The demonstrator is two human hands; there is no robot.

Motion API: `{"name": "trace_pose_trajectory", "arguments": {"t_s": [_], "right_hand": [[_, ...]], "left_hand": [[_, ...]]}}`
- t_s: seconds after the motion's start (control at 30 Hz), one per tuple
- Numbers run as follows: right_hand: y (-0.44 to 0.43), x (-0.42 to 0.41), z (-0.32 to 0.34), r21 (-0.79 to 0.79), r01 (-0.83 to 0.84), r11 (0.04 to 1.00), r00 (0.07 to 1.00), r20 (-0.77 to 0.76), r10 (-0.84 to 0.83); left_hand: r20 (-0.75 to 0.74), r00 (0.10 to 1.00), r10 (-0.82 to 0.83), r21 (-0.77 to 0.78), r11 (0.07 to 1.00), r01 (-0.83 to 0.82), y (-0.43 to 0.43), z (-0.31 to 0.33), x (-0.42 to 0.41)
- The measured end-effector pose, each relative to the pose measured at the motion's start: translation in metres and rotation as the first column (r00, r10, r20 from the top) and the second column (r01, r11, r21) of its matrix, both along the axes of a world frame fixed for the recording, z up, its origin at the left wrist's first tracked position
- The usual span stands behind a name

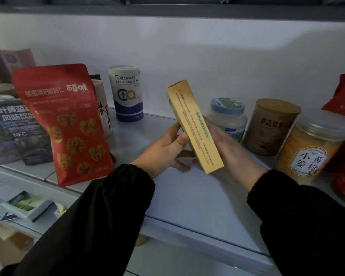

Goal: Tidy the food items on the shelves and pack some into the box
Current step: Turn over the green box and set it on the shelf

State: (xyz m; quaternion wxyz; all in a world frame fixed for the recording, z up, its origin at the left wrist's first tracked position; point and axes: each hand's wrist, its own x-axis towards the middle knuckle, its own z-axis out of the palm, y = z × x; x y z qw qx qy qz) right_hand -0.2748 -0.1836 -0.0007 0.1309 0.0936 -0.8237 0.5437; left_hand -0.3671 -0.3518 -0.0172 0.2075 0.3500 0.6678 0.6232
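We look down at a pale grey shelf [187,196] in dim light, with two black-sleeved arms reaching in from below. Between the hands, lifted clear of the shelf and tilted so its top leans away to the left, is a long yellow carton [194,124] with small printed text down its side. The left hand [165,150] pinches it, thumb pressed on the near face and fingers spread underneath. The right hand [227,150] lies against the far side, and we cannot tell whether its fingers curl round the carton or only steady it. To the left stand a red walnut pouch [68,124] and a white-and-blue canister [127,94]. To the right are a blue-lidded jar [227,118], a brown canister [271,126] and a clear jar of yellow powder [311,148]. We judge this to be the sorting step: one item picked up and turned for a look at its label. The next move calls for a choice, either standing the carton upright in the bare gap between the two groups, or carrying it off to the packing box (which is not in view).
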Motion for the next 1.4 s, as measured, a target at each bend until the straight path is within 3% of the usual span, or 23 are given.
{"name": "trace_pose_trajectory", "arguments": {"t_s": [0.13,0.27,0.37,0.47,0.53,0.63,0.8,1.0,1.13,1.23,1.4], "right_hand": [[0.007,-0.009,-0.008,0.02,-0.002,1.0,1.0,-0.012,0.002],[0.004,-0.009,-0.01,-0.092,0.028,0.995,0.996,-0.083,-0.036],[0.003,-0.013,-0.013,-0.112,0.101,0.989,0.98,-0.158,-0.118],[0.002,-0.015,-0.012,-0.12,0.207,0.971,0.958,-0.177,-0.226],[0.002,-0.013,-0.014,-0.128,0.252,0.959,0.946,-0.178,-0.272],[0.0,-0.011,-0.013,-0.132,0.292,0.947,0.931,-0.188,-0.313],[-0.002,-0.007,-0.012,-0.208,0.292,0.934,0.922,-0.2,-0.332],[-0.008,-0.003,-0.009,-0.241,0.235,0.942,0.923,-0.247,-0.294],[-0.007,-0.004,-0.011,-0.225,0.233,0.946,0.918,-0.269,-0.29],[-0.006,-0.003,-0.009,-0.229,0.196,0.953,0.916,-0.305,-0.262],[-0.001,-0.007,-0.013,-0.128,0.156,0.979,0.934,-0.303,-0.189]], "left_hand": [[-0.011,1.0,-0.005,-0.02,1.0,0.005,0.0,0.0,0.001],[0.006,1.0,-0.002,-0.018,1.0,0.002,0.003,0.0,0.005],[0.059,0.992,0.108,0.013,0.994,-0.109,0.002,0.0,0.004],[0.192,0.964,0.183,0.075,0.977,-0.2,0.001,0.0,0.001],[0.313,0.946,0.087,0.173,0.974,-0.146,0.002,0.002,-0.003],[0.246,0.969,-0.029,0.254,0.967,-0.036,0.003,0.002,-0.006],[0.239,0.97,0.046,0.327,0.937,-0.125,0.0,0.002,-0.006],[0.278,0.96,0.021,0.372,0.92,-0.128,-0.001,0.004,-0.005],[0.29,0.952,0.092,0.332,0.924,-0.191,0.0,0.005,-0.005],[0.166,0.959,0.231,0.254,0.929,-0.268,0.003,0.0,-0.013],[0.184,0.976,0.119,0.196,0.968,-0.155,0.007,-0.009,-0.02]]}}
